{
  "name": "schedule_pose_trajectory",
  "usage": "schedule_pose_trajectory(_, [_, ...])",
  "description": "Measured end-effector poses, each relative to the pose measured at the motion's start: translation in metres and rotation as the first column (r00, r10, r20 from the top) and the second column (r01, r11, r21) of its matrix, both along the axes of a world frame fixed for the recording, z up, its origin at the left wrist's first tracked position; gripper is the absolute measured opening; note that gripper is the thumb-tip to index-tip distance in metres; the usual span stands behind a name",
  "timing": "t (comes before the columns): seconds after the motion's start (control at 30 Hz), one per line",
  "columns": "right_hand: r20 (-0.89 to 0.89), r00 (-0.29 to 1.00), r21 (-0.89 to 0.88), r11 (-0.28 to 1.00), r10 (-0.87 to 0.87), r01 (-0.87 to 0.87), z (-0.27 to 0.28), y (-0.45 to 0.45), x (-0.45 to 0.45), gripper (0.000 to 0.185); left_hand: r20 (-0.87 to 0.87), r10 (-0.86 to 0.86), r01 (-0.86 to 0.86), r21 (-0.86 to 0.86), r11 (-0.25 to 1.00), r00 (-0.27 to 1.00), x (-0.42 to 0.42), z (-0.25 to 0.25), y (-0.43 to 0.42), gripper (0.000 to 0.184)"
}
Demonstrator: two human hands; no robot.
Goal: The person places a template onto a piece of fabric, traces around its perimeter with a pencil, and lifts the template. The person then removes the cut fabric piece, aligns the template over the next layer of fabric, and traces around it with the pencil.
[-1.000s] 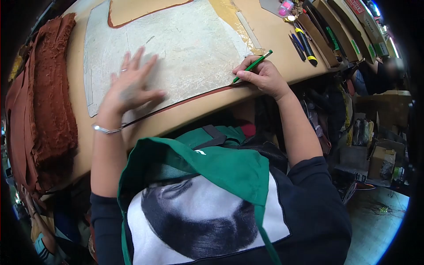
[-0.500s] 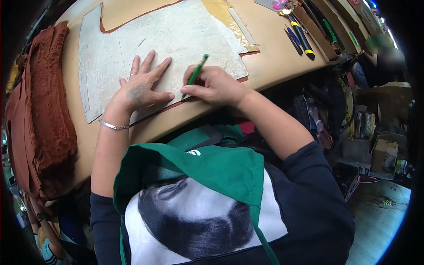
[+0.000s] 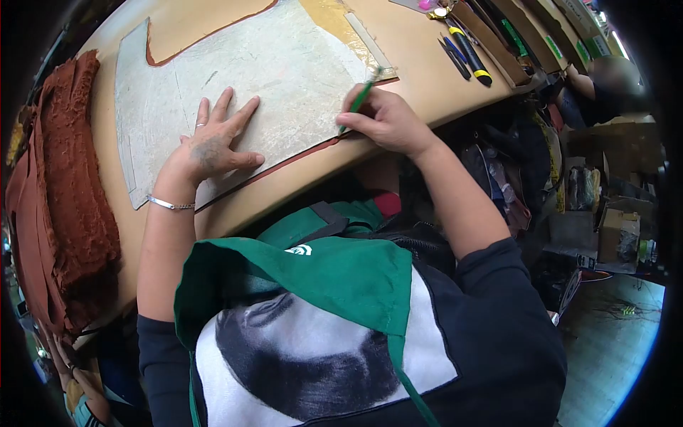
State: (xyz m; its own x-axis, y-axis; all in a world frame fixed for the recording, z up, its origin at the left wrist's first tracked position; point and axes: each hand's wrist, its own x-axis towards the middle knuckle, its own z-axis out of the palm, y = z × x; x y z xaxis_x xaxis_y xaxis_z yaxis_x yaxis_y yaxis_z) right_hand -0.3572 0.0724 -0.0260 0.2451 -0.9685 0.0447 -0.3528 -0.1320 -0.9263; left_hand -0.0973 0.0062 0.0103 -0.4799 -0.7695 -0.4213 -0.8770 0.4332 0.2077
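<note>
A large pale pattern template (image 3: pixel 277 85), scuffed and patched with yellowish tape at its far right, lies flat on the tan table (image 3: pixel 441 107). Beneath it, reddish-brown fabric (image 3: pixel 284 166) shows as a narrow strip along the near edge. My left hand (image 3: pixel 217 142) presses flat on the template with fingers spread. My right hand (image 3: pixel 384 119) grips a green pencil (image 3: pixel 361 97), its tip down at the template's near edge, toward the right corner. The pencil's upper end leans away to the right.
A stack of reddish-brown fabric (image 3: pixel 75 178) lies on the left of the table. Cutters with a black and yellow handle (image 3: pixel 469 55) and blue-handled tweezers or snips (image 3: pixel 455 57) rest at the right, beside long cardboard trays (image 3: pixel 501 57). Other people are partly visible at far right and lower left.
My right hand has slid the pencil rightward along the template's near edge. My left hand stays spread on the template; the whole view has shifted slightly.
</note>
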Motion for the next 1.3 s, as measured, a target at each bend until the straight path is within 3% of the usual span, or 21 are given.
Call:
schedule_pose_trajectory(0.1, [-0.107, 0.994, -0.057, 0.998, 0.027, -0.033, 0.011, 0.000, -0.012, 0.010, -0.005, 0.002, -0.002, 0.000, 1.000, 1.000, 0.000, 0.000, 0.001, 0.090])
schedule_pose_trajectory(0.13, [0.018, 1.000, 0.013, 1.000, -0.010, 0.010, 0.008, 0.000, -0.027, 0.009, -0.009, 0.006, -0.006, 0.001, 1.000, 1.000, 0.000, 0.001, 0.002, 0.091])
schedule_pose_trajectory(0.23, [0.089, 0.989, -0.005, 0.993, -0.114, 0.115, 0.011, 0.005, -0.047, 0.009, -0.002, 0.015, -0.015, 0.011, 1.000, 1.000, -0.001, 0.003, 0.002, 0.091])
schedule_pose_trajectory(0.3, [-0.098, 0.988, -0.018, 0.992, -0.122, 0.121, 0.021, 0.009, -0.036, 0.009, -0.015, -0.009, 0.008, -0.019, 1.000, 1.000, 0.002, -0.005, -0.001, 0.089])
schedule_pose_trajectory(0.33, [-0.015, 0.993, -0.073, 0.990, -0.121, 0.119, 0.011, 0.006, -0.028, 0.015, -0.019, -0.022, 0.022, -0.035, 0.999, 1.000, 0.004, -0.008, -0.003, 0.089])
schedule_pose_trajectory(0.37, [-0.077, 0.993, -0.080, 0.993, -0.092, 0.086, 0.008, 0.007, -0.023, 0.015, -0.031, -0.028, 0.027, -0.036, 0.999, 0.999, 0.004, -0.009, -0.004, 0.089])
schedule_pose_trajectory(0.43, [-0.009, 0.998, -0.065, 0.996, -0.059, 0.058, 0.014, 0.008, -0.014, 0.016, -0.049, -0.028, 0.026, -0.032, 0.999, 0.998, 0.006, -0.011, -0.003, 0.089])
schedule_pose_trajectory(0.5, [-0.030, 0.981, -0.009, 0.981, -0.194, 0.193, 0.020, 0.013, -0.030, 0.015, -0.062, -0.032, 0.030, -0.031, 0.999, 0.998, 0.007, -0.012, -0.003, 0.089])
schedule_pose_trajectory(0.53, [-0.121, 0.975, -0.139, 0.976, -0.185, 0.168, 0.018, 0.012, -0.044, 0.014, -0.076, -0.028, 0.025, -0.035, 0.999, 0.997, 0.008, -0.012, -0.003, 0.089])
schedule_pose_trajectory(0.57, [-0.173, 0.968, -0.151, 0.976, -0.181, 0.156, 0.018, 0.014, -0.053, 0.013, -0.067, -0.023, 0.020, -0.038, 0.999, 0.997, 0.008, -0.011, -0.003, 0.089])
schedule_pose_trajectory(0.63, [-0.064, 0.978, -0.173, 0.968, -0.198, 0.184, 0.034, 0.021, -0.042, 0.013, -0.051, -0.026, 0.024, -0.041, 0.999, 0.998, 0.006, -0.009, -0.002, 0.089])
schedule_pose_trajectory(0.73, [0.033, 0.991, -0.231, 0.964, -0.130, 0.134, 0.038, 0.015, -0.018, 0.013, -0.033, 0.001, -0.001, -0.015, 1.000, 0.999, 0.002, -0.004, 0.000, 0.089])
schedule_pose_trajectory(0.87, [0.063, 0.998, -0.066, 0.998, 0.012, -0.007, 0.021, 0.012, 0.027, 0.011, 0.011, -0.016, 0.016, -0.032, 0.999, 1.000, 0.001, 0.001, 0.003, 0.087])
schedule_pose_trajectory(1.0, [0.214, 0.977, 0.064, 0.998, -0.010, -0.004, 0.002, 0.009, 0.053, 0.011, -0.033, 0.002, -0.003, -0.030, 1.000, 0.999, 0.004, -0.001, 0.003, 0.086])
schedule_pose_trajectory(1.13, [0.215, 0.977, -0.028, 1.000, 0.005, 0.001, 0.001, 0.010, 0.062, 0.011, -0.048, 0.011, -0.012, -0.033, 0.999, 0.999, 0.003, -0.004, 0.004, 0.085])
schedule_pose_trajectory(1.3, [-0.010, 0.992, -0.063, 0.990, 0.129, -0.130, 0.006, 0.007, 0.109, 0.011, -0.019, -0.006, 0.005, -0.032, 0.999, 1.000, 0.004, -0.004, 0.001, 0.084])
